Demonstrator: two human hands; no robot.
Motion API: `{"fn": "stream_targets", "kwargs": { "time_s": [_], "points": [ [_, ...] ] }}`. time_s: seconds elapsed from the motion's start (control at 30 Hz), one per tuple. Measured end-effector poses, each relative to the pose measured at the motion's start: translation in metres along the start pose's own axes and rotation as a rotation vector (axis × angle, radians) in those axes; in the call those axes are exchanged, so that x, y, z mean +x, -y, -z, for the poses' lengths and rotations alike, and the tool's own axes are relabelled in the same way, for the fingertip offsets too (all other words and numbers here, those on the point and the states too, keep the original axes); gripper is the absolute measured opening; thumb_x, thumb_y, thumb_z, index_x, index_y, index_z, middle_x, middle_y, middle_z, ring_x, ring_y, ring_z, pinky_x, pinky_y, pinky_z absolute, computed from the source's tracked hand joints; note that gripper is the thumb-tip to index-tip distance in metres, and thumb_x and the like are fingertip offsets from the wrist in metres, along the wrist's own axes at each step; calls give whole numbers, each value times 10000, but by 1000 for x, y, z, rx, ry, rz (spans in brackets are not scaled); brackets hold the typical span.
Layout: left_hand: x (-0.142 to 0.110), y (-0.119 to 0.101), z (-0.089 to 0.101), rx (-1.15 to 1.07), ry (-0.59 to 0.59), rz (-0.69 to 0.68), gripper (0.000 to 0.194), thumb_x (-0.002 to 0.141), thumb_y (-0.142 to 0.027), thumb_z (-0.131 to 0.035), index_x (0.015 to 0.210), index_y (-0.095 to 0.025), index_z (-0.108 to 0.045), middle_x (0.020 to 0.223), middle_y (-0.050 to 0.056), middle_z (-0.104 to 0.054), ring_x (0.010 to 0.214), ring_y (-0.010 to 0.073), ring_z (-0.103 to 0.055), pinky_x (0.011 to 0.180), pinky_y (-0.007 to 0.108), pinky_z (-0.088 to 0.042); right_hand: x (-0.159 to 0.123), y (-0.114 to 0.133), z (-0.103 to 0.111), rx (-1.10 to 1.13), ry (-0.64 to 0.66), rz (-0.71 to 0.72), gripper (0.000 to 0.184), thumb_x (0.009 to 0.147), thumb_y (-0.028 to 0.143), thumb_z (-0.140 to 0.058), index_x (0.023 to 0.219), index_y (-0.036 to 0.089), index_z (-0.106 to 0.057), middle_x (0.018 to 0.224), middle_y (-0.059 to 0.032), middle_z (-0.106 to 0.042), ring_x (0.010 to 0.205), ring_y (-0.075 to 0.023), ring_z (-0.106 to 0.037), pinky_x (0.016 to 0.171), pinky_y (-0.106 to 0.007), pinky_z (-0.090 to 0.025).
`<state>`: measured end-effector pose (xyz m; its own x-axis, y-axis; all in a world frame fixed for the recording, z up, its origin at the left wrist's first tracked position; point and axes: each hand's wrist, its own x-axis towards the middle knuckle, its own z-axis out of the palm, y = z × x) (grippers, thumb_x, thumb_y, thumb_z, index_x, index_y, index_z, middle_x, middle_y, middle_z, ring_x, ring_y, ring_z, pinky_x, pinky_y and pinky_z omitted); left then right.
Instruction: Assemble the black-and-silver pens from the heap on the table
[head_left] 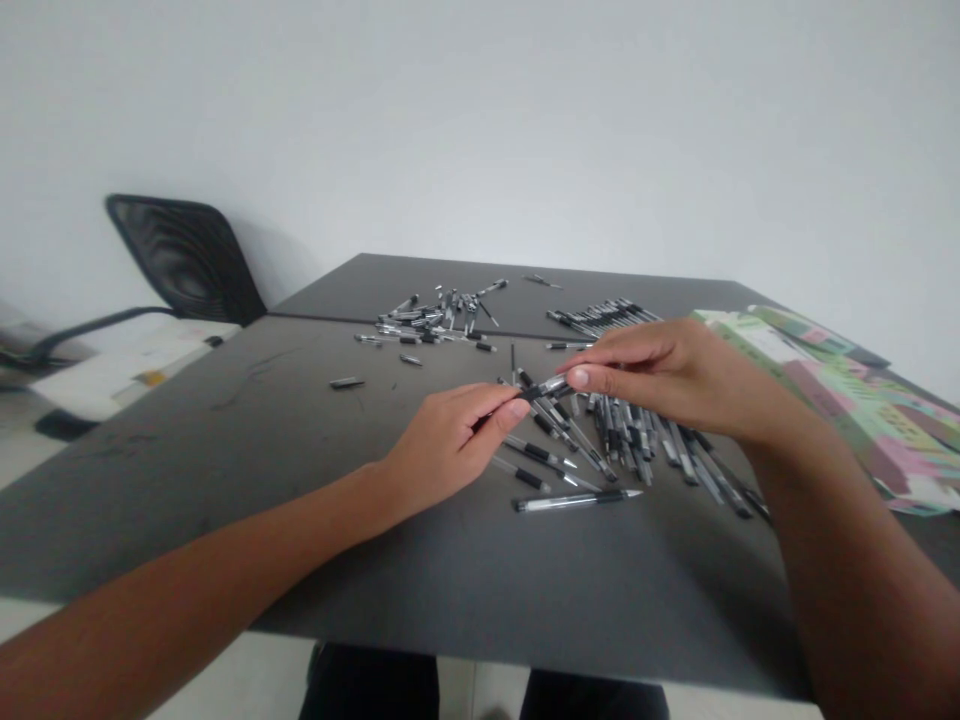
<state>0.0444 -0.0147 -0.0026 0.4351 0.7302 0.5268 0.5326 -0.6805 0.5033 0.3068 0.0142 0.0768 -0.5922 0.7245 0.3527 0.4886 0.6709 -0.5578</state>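
- Left hand: nearly closed, fingertips pinching a black-gripped pen.
- Right hand: thumb and forefinger steady its far end, above loose pens on the counter.

Left hand and right hand both pinch black-gripped pen between fingertips, held across, over near end of pen heap. Single pen lies just in front of heap. Second pen cluster scattered farther back on dark table. Printed cartons beside right forearm, on table. Black chair beyond left corner.
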Motion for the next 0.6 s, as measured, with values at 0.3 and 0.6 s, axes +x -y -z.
{"fn": "stream_targets", "kwargs": {
  "time_s": [0.3,0.6],
  "points": [
    [0,8,5,160,-20,-112,347,1136,-380,-484,1082,-186,-766,783,2,-640,742,145,-600,710,264,-414,0,4,-5,-39,23,36,311,974,534,-735,1096,297,-894,838,-17,-804,673,-156,-640,580,-290,-450],
    [-1,14,0,198,-24,-128,364,1147,-383,-457,1101,-178,-754,783,9,-644,738,153,-600,717,267,-427,3,-1,-12,-5,22,4,338,962,571,-733,1085,301,-894,879,-30,-809,734,-179,-676,617,-295,-466]
  ]
}}
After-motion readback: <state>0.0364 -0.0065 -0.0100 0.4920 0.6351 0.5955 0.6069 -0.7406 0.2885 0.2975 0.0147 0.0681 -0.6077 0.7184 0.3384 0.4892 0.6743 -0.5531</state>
